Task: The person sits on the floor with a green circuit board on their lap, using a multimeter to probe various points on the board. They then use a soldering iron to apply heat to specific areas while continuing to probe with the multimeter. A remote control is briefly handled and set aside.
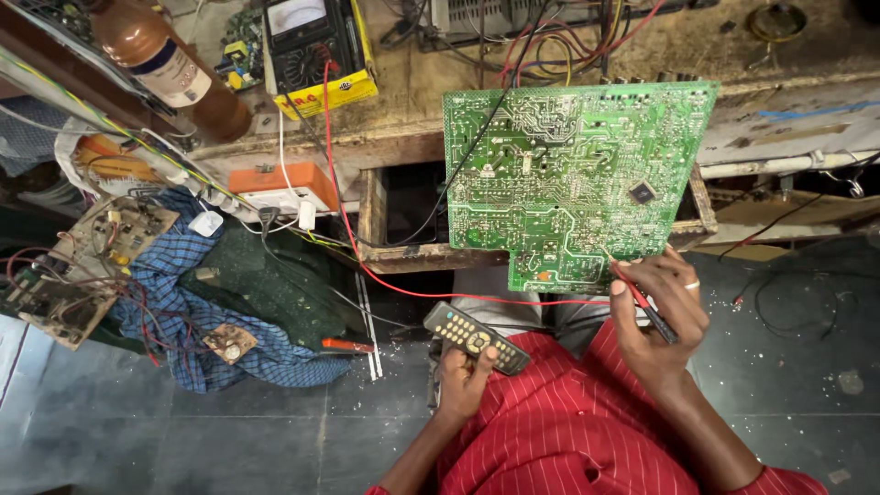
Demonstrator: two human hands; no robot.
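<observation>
A large green circuit board (568, 174) stands tilted against the open wooden drawer (371, 215), solder side facing me. My right hand (655, 316) grips a red and black probe (642, 301), its tip touching the board's lower right edge. A red lead (353, 234) runs from the probe up to a yellow multimeter (316, 50) on the bench. My left hand (463, 376) holds a dark remote control (475, 336) with many buttons, thumb resting on it, just above my red striped shirt.
A brown bottle (170, 69) lies on the bench at upper left. Loose circuit boards (87, 266), tangled wires and a blue checked cloth (192, 302) pile up at the left. An orange-topped box (280, 188) sits by the drawer. The floor is dark tile.
</observation>
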